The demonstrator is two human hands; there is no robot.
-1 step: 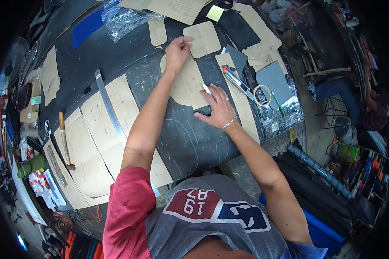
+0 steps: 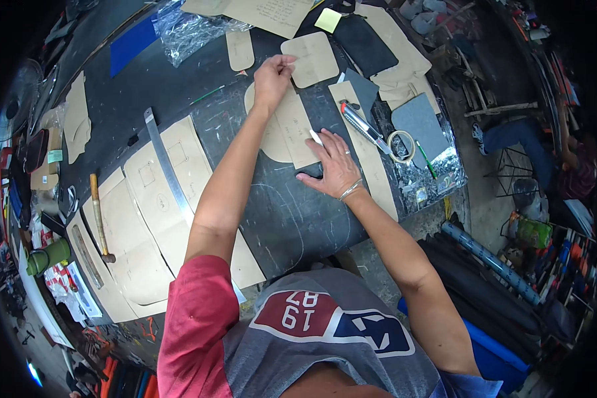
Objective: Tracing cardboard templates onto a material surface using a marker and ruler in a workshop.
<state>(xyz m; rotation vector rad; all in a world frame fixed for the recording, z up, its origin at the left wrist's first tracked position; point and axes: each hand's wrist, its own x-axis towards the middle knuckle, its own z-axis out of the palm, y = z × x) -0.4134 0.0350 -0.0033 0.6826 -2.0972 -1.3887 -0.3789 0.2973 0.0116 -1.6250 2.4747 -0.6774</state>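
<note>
My left hand (image 2: 272,83) is closed, its fingertips pressed together beside the left edge of a rounded square card pattern (image 2: 313,61); whether they grip anything is hidden. My right hand (image 2: 335,167) rests palm down, thumb spread, with a white pen-like stick (image 2: 316,137) between its fingers. Under and between the hands lies a narrow card strip (image 2: 293,136), on top of a card piece with a rounded edge (image 2: 273,144). The right fingertips touch the strip's right edge. Faint curved chalk lines mark the black tabletop (image 2: 272,219) nearer me.
On the right lie a long card strip (image 2: 376,174), a utility knife (image 2: 365,126), a tape roll (image 2: 401,146) and a green pen (image 2: 425,161). On the left are large card patterns (image 2: 136,249), a steel ruler (image 2: 165,159) and a hammer (image 2: 98,215). Another person (image 2: 530,142) sits far right.
</note>
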